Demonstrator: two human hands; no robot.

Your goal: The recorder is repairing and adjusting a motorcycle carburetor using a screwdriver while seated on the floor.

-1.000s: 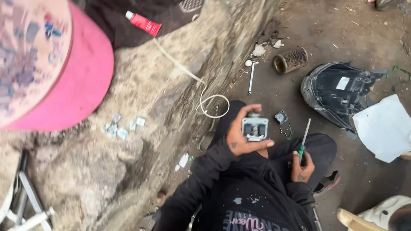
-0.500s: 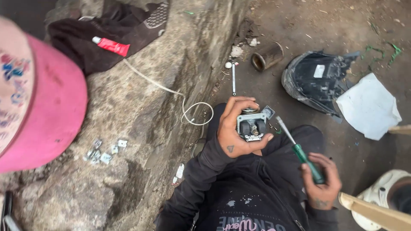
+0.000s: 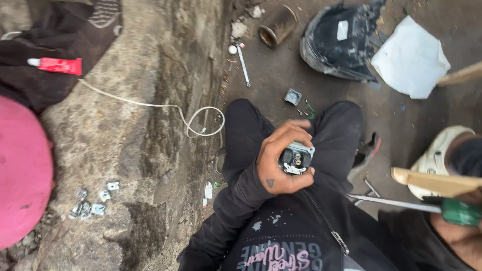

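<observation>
Sitting: person on dirt ground (image 3: 281,75), rough stone ledge (image 3: 125,150) alongside.
Left hand (image 3: 278,163): curled tight around a small grey electrical fitting (image 3: 296,159), held over the lap.
Right hand (image 3: 459,236): closed on a green-handled screwdriver (image 3: 401,203), low at frame's edge.
Handling: fitting looks light, rigid, probably brittle plastic; best gripped by its outer body.
Loose bits: metal clips (image 3: 93,200) on ledge.

Left hand (image 3: 281,163) raised over the lap, fingers curled closed; right hand (image 3: 459,233) fisted low at the frame's edge
</observation>
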